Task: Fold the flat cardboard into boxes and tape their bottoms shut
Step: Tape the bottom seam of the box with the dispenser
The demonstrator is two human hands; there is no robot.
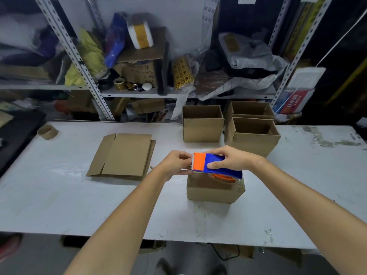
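A white table (59,205) is set before messy shelves (83,62). Flat cardboard (123,155) is laid on it, with open boxes (202,130) behind. Over a nearer box (210,192), a tape dispenser (200,161) is gripped by the right hand (232,158) and pinched at its orange end by the left hand (174,163).

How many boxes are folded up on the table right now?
4. Near box under the dispenser; centre box at the back; right front box and right rear box behind it. More could hide behind these.
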